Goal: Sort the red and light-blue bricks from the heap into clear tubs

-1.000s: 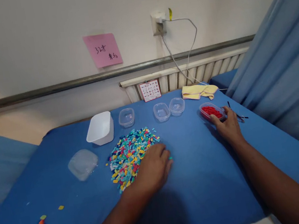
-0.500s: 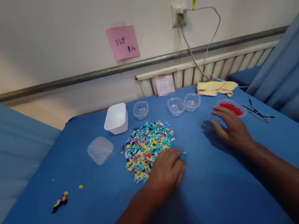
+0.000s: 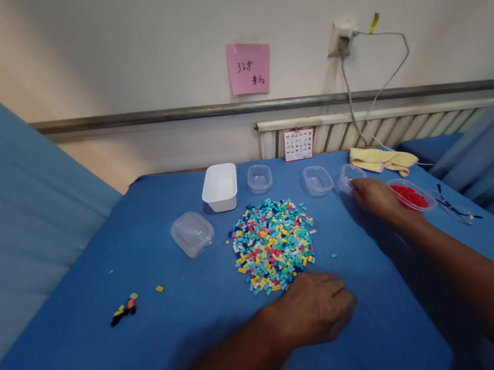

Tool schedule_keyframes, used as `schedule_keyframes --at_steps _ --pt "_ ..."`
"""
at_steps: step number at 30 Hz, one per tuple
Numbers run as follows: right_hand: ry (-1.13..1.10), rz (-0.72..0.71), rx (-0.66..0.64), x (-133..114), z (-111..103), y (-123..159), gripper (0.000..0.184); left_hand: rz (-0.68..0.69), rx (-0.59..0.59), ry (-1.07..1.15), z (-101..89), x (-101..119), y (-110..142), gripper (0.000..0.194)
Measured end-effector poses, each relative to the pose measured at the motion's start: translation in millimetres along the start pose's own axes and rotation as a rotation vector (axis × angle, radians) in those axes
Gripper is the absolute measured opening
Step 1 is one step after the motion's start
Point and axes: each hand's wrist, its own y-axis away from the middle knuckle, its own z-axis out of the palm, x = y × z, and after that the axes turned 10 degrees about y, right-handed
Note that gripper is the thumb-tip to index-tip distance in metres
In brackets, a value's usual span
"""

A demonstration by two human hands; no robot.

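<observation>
A round pile of small coloured building bricks (image 3: 272, 243) lies on the blue cloth. My left hand (image 3: 318, 308) rests at the pile's near edge, its fingers curled under; what they hold, if anything, is hidden. A single green brick (image 3: 333, 256) lies beyond its knuckles. Farther back, my right hand (image 3: 375, 196) pinches the near rim of a clear plastic container (image 3: 352, 173). To the left of that stands a similar clear container (image 3: 318, 180), slightly apart. A clear tub of red bricks (image 3: 410, 195) sits just right of my right hand.
Behind the pile are a white tub (image 3: 220, 187) and another clear container (image 3: 260, 179). A clear lid (image 3: 193, 233) lies left of the pile. Black, yellow and orange pieces (image 3: 125, 310) are at left. At right are a yellow cloth (image 3: 382, 158) and eyeglasses (image 3: 457, 206).
The view has swung left. My right hand has gone from open to gripping the rightmost clear container, now apart from its neighbour. My left hand has drawn back toward me and curled its fingers.
</observation>
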Motion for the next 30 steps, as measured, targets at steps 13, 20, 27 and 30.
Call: schedule_keyframes --at_steps 13,20,27,30 --pt "-0.258 -0.458 0.169 -27.7 -53.6 105.9 0.036 -0.342 -0.068 -0.247 11.9 1.5 -12.4 0.079" --pt "-0.476 -0.182 0.354 -34.8 -63.8 87.1 0.026 -0.43 -0.047 -0.407 -2.0 -2.7 -6.8 0.059" --pt "-0.855 0.416 0.144 -21.0 -10.7 79.2 0.057 -0.634 -0.071 -0.353 -33.2 -31.2 6.6 0.053" --pt "-0.954 0.46 0.104 -14.3 -5.3 79.5 0.066 -0.763 -0.076 -0.364 -40.2 -39.7 6.4 0.056"
